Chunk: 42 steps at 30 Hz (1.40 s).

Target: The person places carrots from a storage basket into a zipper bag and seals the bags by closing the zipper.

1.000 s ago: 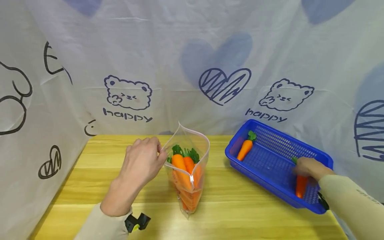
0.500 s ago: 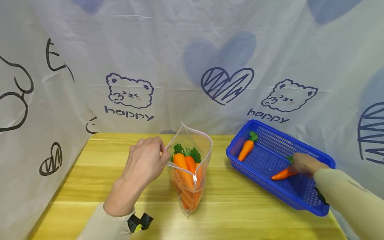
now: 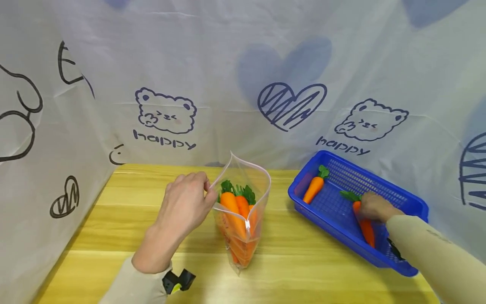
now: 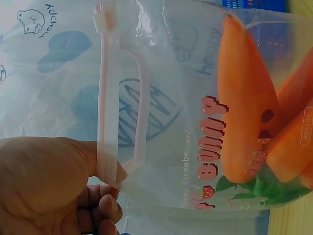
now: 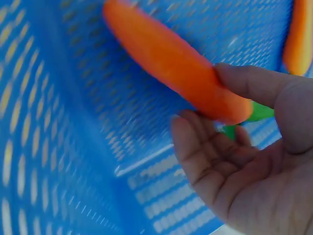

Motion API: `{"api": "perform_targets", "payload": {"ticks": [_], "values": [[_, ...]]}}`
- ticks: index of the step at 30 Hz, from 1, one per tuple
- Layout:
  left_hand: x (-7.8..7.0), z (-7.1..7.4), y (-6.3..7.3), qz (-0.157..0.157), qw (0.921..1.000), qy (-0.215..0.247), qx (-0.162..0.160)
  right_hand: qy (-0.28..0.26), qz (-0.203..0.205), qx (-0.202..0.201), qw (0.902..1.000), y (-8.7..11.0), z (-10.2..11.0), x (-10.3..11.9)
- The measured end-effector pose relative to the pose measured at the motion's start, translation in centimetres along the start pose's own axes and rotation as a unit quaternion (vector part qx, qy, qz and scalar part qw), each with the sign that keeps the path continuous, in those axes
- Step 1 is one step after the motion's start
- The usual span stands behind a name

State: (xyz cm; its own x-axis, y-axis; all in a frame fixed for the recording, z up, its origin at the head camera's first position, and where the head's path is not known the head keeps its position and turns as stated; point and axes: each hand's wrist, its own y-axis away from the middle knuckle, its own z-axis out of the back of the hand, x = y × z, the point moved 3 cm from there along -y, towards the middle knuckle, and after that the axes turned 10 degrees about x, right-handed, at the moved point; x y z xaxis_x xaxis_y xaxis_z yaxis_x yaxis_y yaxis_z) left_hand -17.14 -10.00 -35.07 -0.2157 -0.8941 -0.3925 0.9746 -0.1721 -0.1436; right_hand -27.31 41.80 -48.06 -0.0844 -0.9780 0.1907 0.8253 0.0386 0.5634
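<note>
In the head view my left hand (image 3: 186,198) pinches the left edge of a clear zip bag (image 3: 260,179), whose mouth gapes upward. Several orange carrots (image 3: 229,202) with green tops stand inside the bag. The left wrist view shows thumb and fingers (image 4: 108,203) at the pink zip strip (image 4: 103,98), with a white slider (image 4: 99,22) at its other end. Over in the blue basket (image 3: 330,228), my right hand (image 3: 376,207) grips a carrot (image 3: 367,231) near its leafy end. Thumb and fingers lie on opposite sides of that carrot (image 5: 166,54) in the right wrist view.
Another carrot (image 3: 314,189) lies at the left end of the basket. Bag and basket stand on a yellow wood-grain table (image 3: 296,270), with the basket at its right side. A printed white cloth (image 3: 212,76) hangs behind and along the left.
My right hand has moved left within the basket, and the carrot it grips has shifted left and turned. My left hand keeps its hold on the bag. The head view has shifted slightly.
</note>
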Motion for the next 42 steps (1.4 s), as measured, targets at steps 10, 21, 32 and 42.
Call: {"api": "perform_targets", "payload": {"ticks": [10, 21, 32, 42], "values": [[-0.3, 0.0, -0.1, 0.001, 0.9999, 0.011, 0.009, 0.049, 0.082, -0.092, 0.9912, -4.9, -0.9, -0.1], [-0.7, -0.2, -0.3, -0.004, 0.9999, 0.008, 0.010, 0.019, 0.024, -0.077, 0.9966, -1.3, -0.7, 2.8], [-0.7, -0.1, -0.2, 0.006, 0.9998, 0.012, 0.016, 0.037, 0.014, -0.204, 0.9782, 0.8, 2.1, 6.2], [-0.5, 0.1, -0.1, 0.014, 0.9995, 0.019, 0.019, 0.089, 0.050, -0.276, 0.9557, 7.5, 4.8, 13.8]]}}
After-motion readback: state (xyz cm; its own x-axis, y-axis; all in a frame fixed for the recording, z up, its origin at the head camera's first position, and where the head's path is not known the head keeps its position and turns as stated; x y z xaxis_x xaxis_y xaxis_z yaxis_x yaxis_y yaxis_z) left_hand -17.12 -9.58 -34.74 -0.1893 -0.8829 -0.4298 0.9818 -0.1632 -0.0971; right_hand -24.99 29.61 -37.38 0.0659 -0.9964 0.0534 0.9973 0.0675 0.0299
